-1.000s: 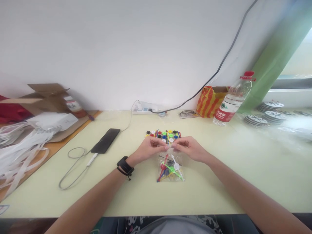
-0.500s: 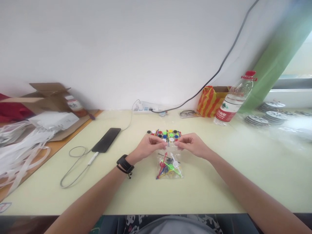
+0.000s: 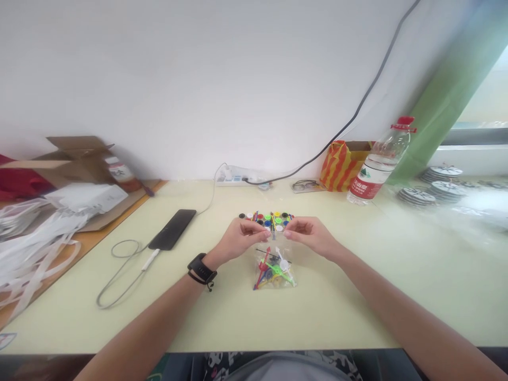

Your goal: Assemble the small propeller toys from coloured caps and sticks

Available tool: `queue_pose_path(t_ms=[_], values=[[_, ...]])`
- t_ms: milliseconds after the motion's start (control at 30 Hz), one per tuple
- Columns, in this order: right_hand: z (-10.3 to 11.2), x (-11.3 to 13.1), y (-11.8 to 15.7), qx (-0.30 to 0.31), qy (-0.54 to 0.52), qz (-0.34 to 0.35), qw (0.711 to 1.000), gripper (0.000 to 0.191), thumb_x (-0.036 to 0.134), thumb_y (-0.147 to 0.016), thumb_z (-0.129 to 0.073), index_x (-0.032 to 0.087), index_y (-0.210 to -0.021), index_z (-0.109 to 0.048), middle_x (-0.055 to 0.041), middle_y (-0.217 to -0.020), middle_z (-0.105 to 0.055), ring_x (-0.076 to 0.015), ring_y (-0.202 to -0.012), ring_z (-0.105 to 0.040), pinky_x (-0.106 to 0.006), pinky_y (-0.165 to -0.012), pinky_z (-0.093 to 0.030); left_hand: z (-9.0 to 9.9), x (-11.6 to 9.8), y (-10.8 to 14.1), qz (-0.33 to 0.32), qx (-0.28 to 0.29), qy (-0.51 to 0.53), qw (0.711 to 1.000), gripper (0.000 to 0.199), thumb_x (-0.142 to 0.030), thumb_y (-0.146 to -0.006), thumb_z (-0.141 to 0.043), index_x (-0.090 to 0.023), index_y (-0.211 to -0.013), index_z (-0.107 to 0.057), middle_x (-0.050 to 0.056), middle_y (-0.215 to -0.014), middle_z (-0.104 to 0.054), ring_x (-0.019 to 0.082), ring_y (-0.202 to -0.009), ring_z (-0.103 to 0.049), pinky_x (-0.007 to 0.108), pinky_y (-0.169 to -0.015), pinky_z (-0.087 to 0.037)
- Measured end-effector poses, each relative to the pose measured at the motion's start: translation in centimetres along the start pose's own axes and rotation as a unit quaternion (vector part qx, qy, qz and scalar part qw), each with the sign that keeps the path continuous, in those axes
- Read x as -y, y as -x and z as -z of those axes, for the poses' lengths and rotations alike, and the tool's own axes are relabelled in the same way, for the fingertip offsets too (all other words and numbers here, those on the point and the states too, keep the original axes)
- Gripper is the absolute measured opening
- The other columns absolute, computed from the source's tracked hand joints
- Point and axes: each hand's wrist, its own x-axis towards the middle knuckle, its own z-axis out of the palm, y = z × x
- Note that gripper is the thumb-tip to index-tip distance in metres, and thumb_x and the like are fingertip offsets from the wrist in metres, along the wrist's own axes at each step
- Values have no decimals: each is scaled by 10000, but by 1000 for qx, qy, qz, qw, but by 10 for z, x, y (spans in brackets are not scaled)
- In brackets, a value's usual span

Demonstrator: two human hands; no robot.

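Surface (image 3: 341, 323), pale yellow-green and wide, runs from the near edge to a white wall (image 3: 159, 79). At the far right stands a large clear bottle (image 3: 371, 174) with a red cap and a red and white label, just beside a red and yellow striped bag (image 3: 337, 166). Two bare forearms reach in from the near edge, and their hands meet near the middle of the scene, a narrow gap between them.

The left hand (image 3: 241, 241) has its thumb and forefinger pressed together; the right hand (image 3: 311, 238) mirrors it, its other fingers loosely curled. Between them they pinch the top edge of a small clear plastic bag (image 3: 274, 270), one hand on either side of its mouth. Left of the hands, well apart from them, lies a dark phone (image 3: 172, 229) with a white cable plugged in.

The clear plastic bag hangs or lies toward the near side, below the fingertips; whether it touches the surface is hard to tell. Its transparent upper part barely shows, but the lower part is filled with a jumble of small pieces: a red arrow (image 3: 263, 267), a white arrow (image 3: 283, 263), bright green arms, and bits of blue and yellow. Just beyond the hands, partly hidden by them, sit rows of small coloured discs (image 3: 279, 219).
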Motion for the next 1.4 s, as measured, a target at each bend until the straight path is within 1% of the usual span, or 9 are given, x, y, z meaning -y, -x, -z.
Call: queue_pose_path(t_ms=[100, 300, 600, 733, 833, 1033, 1167, 1267, 1400], values=[[-7, -2, 0, 26, -27, -8, 999, 318, 488, -794, -825, 182, -872, -791, -34, -796, -725, -174, -754, -636, -305, -711, -510, 1, 1, 0, -6, 2, -4, 1000, 240, -394, -864, -788, -159, -882, -834, 85, -831, -797, 195, -772, -718, 282, -726, -573], [-12, -1, 1, -17, -61, -17, 998, 312, 475, -800, -819, 166, -848, -819, -19, -668, -670, -147, -652, -567, -302, -654, -488, 4, 3, -1, -3, -12, -7, 1000, 265, -421, -859, -788, -166, -917, -836, 84, -835, -799, 203, -782, -720, 290, -725, -571], [-11, -5, 0, -45, -62, -19, 997, 317, 476, -780, -831, 174, -876, -838, -35, -706, -701, -145, -653, -549, -308, -638, -476, 5, 4, -2, -3, 1, 14, 1000, 258, -387, -833, -820, -157, -949, -809, 78, -833, -781, 182, -755, -712, 284, -715, -564], [-6, -8, -1, -52, -77, -26, 995, 322, 447, -765, -847, 184, -951, -848, -42, -734, -725, -143, -657, -546, -312, -638, -468, 6, 5, -2, -1, -1, 31, 1000, 265, -378, -835, -819, -157, -979, -801, 89, -887, -788, 199, -817, -732, 305, -776, -586], [-4, -8, -1, -50, -81, -28, 995, 304, 408, -770, -840, 198, -989, -850, -44, -745, -739, -149, -673, -563, -318, -659, -478, 5, 3, -2, 3, -2, 40, 999, 261, -374, -843, -809, -155, -984, -803, 95, -895, -791, 202, -830, -739, 298, -773, -594], [-5, -13, -3, -81, -91, -29, 992, 242, 350, -774, -773, 205, -945, -863, -96, -835, -791, -202, -762, -646, -340, -689, -504, 4, 2, -4, 12, -50, 81, 995, 238, -346, -788, -844, -145, -893, -772, 77, -859, -777, 203, -822, -752, 303, -785, -609], [-5, -18, -5, -91, -108, -38, 989, 230, 328, -768, -746, 207, -923, -866, -93, -837, -792, -195, -755, -639, -329, -683, -495, 4, 6, -5, 5, -64, 67, 996, 200, -346, -844, -786, -149, -877, -793, 80, -865, -778, 203, -851, -750, 298, -804, -596], [-5, -19, -4, -86, -110, -33, 990, 226, 347, -771, -764, 205, -915, -864, -90, -836, -790, -196, -768, -642, -324, -688, -492, 4, 7, -3, 1, -63, 58, 996, 208, -352, -852, -785, -149, -887, -805, 91, -897, -787, 205, -868, -743, 301, -817, -591], [-5, -16, -3, -88, -67, -8, 994, 303, 463, -793, -794, 190, -909, -854, -84, -812, -780, -197, -742, -639, -334, -683, -496, 2, 7, -2, -3, -57, 53, 997, 255, -381, -804, -840, -139, -872, -795, 100, -907, -794, 213, -842, -744, 310, -794, -598]])
